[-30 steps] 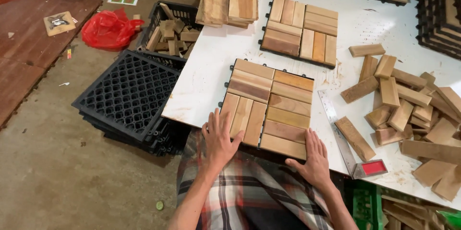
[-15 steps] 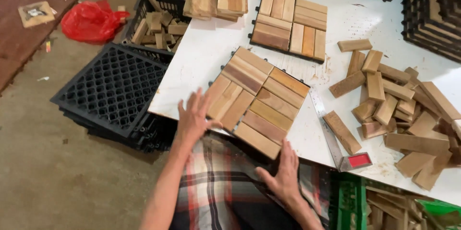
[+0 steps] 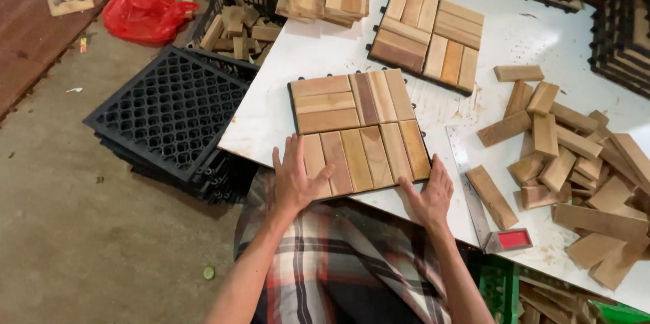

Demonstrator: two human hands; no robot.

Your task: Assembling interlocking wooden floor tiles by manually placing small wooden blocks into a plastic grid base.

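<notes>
On the white table (image 3: 305,60), the wooden slat tile (image 3: 357,134) lies just ahead of both hands: left hand (image 3: 296,178) spread flat on its near corner, right hand (image 3: 428,192) open against the near edge.

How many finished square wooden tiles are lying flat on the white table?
2: one tile at the near edge under both hands, another tile farther back. Stacks at the far edge may hold more.

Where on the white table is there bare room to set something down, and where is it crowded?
Bare white table lies between the far slat tile and the stacked black grids, and left of the near slat tile toward the table's edge. The right side is crowded with loose wood blocks; the steel square fills the strip beside the right hand.
</notes>
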